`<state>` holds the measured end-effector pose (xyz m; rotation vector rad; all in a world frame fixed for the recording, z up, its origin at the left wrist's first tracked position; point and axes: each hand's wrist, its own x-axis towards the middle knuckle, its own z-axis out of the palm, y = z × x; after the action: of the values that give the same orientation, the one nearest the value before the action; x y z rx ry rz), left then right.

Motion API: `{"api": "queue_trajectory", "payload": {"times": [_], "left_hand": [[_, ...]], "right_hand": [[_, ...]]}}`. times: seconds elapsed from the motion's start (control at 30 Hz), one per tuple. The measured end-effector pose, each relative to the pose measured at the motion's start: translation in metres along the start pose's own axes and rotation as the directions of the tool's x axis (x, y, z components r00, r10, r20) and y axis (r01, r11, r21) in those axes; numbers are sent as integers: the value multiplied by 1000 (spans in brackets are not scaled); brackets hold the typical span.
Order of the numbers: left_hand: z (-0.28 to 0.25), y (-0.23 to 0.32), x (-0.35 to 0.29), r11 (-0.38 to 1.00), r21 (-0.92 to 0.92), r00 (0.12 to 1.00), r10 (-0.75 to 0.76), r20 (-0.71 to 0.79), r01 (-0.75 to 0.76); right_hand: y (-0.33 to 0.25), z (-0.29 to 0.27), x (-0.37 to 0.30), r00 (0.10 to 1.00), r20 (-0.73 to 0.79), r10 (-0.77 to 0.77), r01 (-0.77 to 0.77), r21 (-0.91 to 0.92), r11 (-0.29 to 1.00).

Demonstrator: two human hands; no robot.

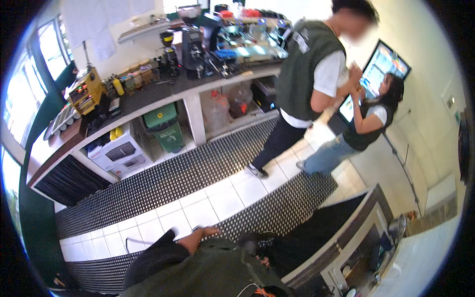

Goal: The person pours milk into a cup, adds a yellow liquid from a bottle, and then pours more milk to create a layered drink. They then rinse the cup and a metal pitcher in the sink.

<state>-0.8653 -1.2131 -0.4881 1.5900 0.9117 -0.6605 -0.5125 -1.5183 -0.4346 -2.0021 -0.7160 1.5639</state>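
Note:
My left hand point(210, 231) shows in front of my dark green vest point(213, 270), low in the picture over the floor. Its fingers are too small and blurred to read, and I make out nothing held in it. Of my right hand point(265, 261) only a small patch of skin appears by the vest's right side, beside a dark object I cannot make out. The rest of that hand is hidden. A thin dark cable or strap point(132, 241) curves out left of my arm.
Two people in dark vests point(309, 64) point(368, 121) stand ahead right, hands close together, near a lit screen point(383, 64). A counter point(148, 94) carries coffee grinders point(192, 52) and an espresso machine point(250, 42). Below it are a green bin point(166, 131) and boxes point(118, 151). Black mats point(168, 185) cover white tiles.

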Motion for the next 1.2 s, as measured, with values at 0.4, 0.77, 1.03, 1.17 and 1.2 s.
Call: {"api": "queue_trajectory", "payload": {"times": [0.4, 0.77, 1.03, 1.17, 1.2], "left_hand": [[102, -124, -168, 912, -385, 956, -228, -184, 143], [73, -86, -143, 998, -29, 930, 37, -366, -51], [13, 4, -74, 996, -16, 831, 68, -552, -92], [-8, 38, -52, 982, -121, 866, 68, -495, -146], [-15, 55, -41, 980, -131, 877, 69, -476, -148]], "right_hand": [[-80, 45, -37, 978, -84, 189, -194, -57, 979], [-144, 12, 45, 994, 60, 93, -79, -200, 977], [-196, -47, 86, 1000, 24, -4, 7, -125, 992], [-198, -56, 88, 997, 32, 66, -62, -114, 991], [-194, -67, 88, 995, 22, 93, -90, -119, 989]]}}
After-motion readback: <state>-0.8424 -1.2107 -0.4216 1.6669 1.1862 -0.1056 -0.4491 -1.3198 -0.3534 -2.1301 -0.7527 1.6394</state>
